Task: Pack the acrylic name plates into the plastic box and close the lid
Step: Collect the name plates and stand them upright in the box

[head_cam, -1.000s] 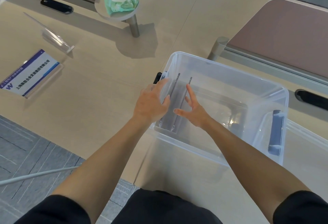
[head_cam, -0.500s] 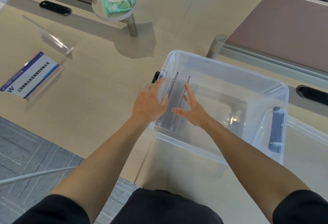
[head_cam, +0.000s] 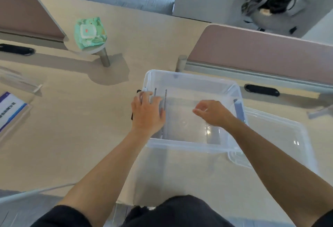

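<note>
Head view: The plastic box (head_cam: 191, 81) stood open on the bench (head_cam: 75, 136), its lid (head_cam: 281, 136) lying just beside it to the right. Two name plates (head_cam: 165, 100) stood on edge inside, against the box's left wall. The left hand (head_cam: 146, 115) lay over that wall, fingers (head_cam: 155, 99) spread and pressed flat on the plates, steadying them, not clamped. The right hand (head_cam: 214, 113) hovered inside the box w/ fingers loosely curled, holding nothing visible. Two more plates waited at far left: a clear one (head_cam: 19, 81) and a printed one (head_cam: 10, 111), well apart from the box.

Judged procedure: keep plates upright and tight to the wall w/ the left hand. Add the next plate parallel to them. Avoid face-to-face sliding, since acrylic probably scratches. Fit lid last.
</note>
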